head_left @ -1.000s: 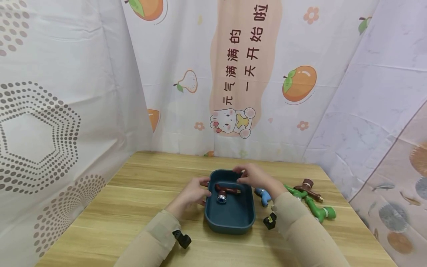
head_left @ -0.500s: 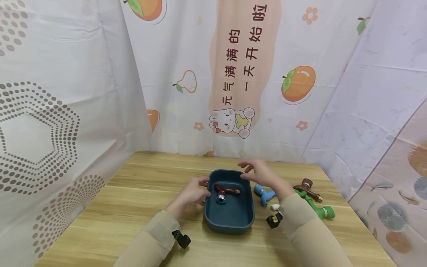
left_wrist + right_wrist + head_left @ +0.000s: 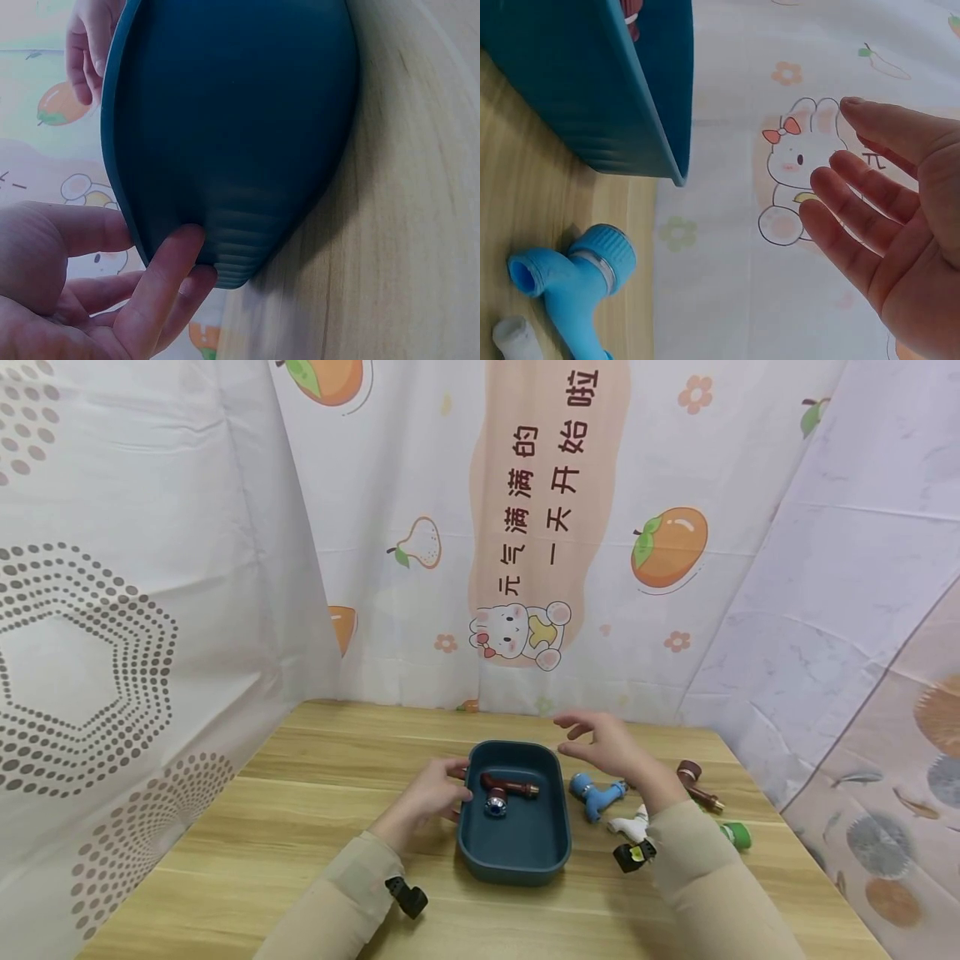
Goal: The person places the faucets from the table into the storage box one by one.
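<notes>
A dark teal plastic tub (image 3: 514,872) stands on the table, and a brown tap (image 3: 504,789) with a silvery end lies inside it. At the tub's left side, my left hand (image 3: 431,795) holds the rim with the thumb over it and fingers against the outer wall (image 3: 232,135). My right hand (image 3: 606,745) is raised in the air beyond the tub's right rim, its fingers spread and nothing between them. Below it on the table lies a blue tap (image 3: 597,797). A white tap (image 3: 630,827), partly covered by the right wrist camera, lies nearer me.
Right of my right forearm lie another brown tap (image 3: 702,790) and a green tap (image 3: 738,835), mostly hidden by the sleeve. The wooden table (image 3: 330,777) ends at patterned curtains (image 3: 420,635) behind and at both sides.
My right hand has lifted away from the tub's far right rim and moved right, uncovering more of the blue and white taps. The left hand and the brown tap in the tub have stayed put.
</notes>
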Motion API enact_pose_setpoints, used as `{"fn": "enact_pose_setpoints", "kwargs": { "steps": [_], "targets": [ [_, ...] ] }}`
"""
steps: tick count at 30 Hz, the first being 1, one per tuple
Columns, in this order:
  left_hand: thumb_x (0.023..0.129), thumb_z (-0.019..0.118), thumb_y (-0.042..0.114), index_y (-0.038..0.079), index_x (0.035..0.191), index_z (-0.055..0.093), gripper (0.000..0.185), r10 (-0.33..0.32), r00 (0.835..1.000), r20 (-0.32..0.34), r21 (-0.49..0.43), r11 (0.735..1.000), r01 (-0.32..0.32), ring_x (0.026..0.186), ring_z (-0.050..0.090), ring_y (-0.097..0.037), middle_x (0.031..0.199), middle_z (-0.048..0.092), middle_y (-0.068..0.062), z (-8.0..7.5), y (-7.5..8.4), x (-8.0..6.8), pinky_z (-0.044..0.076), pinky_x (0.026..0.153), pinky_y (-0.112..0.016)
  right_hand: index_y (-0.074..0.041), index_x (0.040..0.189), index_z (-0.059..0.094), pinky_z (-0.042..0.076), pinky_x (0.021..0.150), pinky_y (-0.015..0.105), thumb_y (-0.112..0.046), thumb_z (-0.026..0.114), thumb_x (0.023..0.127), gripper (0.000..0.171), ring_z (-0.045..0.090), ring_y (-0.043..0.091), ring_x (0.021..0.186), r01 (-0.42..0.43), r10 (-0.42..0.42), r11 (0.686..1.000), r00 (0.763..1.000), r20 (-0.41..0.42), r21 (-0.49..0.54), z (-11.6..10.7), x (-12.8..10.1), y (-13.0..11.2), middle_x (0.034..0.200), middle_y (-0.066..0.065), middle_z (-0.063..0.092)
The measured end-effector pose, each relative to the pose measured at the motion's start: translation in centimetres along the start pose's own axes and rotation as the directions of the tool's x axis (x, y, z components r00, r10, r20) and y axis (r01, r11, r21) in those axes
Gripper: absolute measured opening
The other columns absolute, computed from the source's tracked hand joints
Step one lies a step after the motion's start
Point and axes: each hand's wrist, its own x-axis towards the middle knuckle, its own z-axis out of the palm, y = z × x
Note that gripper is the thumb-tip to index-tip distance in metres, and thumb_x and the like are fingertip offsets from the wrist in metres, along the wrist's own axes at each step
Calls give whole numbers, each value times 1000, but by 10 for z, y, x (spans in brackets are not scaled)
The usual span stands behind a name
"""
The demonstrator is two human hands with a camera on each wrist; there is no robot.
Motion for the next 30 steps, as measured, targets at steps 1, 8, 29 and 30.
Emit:
{"fn": "enact_pose_setpoints", "kwargs": {
  "steps": [1, 8, 29, 30],
  "targets": [
    [86, 65, -11, -3, 149, 46, 67, 0, 1000, 1, 0, 1000, 0, 94, 71, -38, 138, 50, -31, 0, 0, 0, 63, 63, -44, -11, 133, 66, 56, 86, 52, -19, 75, 93, 41, 66, 27, 108, -7, 7, 1000, 1000, -5, 2, -1, -1, 0, 126, 11, 67],
    [85, 65, -11, -3, 149, 46, 67, -3, 1000, -3, 4, 1000, 3, 95, 70, -39, 138, 50, -32, 1, 2, -1, 63, 63, -44, -11, 134, 66, 57, 85, 48, -20, 75, 94, 42, 64, 28, 110, -25, 25, 1000, 999, -28, 6, -10, -9, 3, 126, 10, 66],
    [85, 65, -11, -4, 150, 45, 68, -6, 1000, -8, 0, 1000, 6, 92, 71, -37, 138, 49, -31, 1, 0, -1, 63, 62, -44, -8, 137, 62, 56, 90, 56, -19, 75, 95, 46, 63, 35, 117, -31, 35, 999, 993, -110, 41, -25, -33, 14, 135, 14, 63],
    [85, 65, -11, -4, 150, 45, 68, -7, 1000, -8, -1, 1000, 7, 92, 71, -37, 138, 49, -31, 1, 0, -1, 63, 62, -44, -8, 137, 62, 56, 91, 56, -20, 75, 95, 46, 63, 35, 117, -32, 36, 999, 993, -112, 44, -25, -34, 15, 135, 14, 62]
  ]
}}
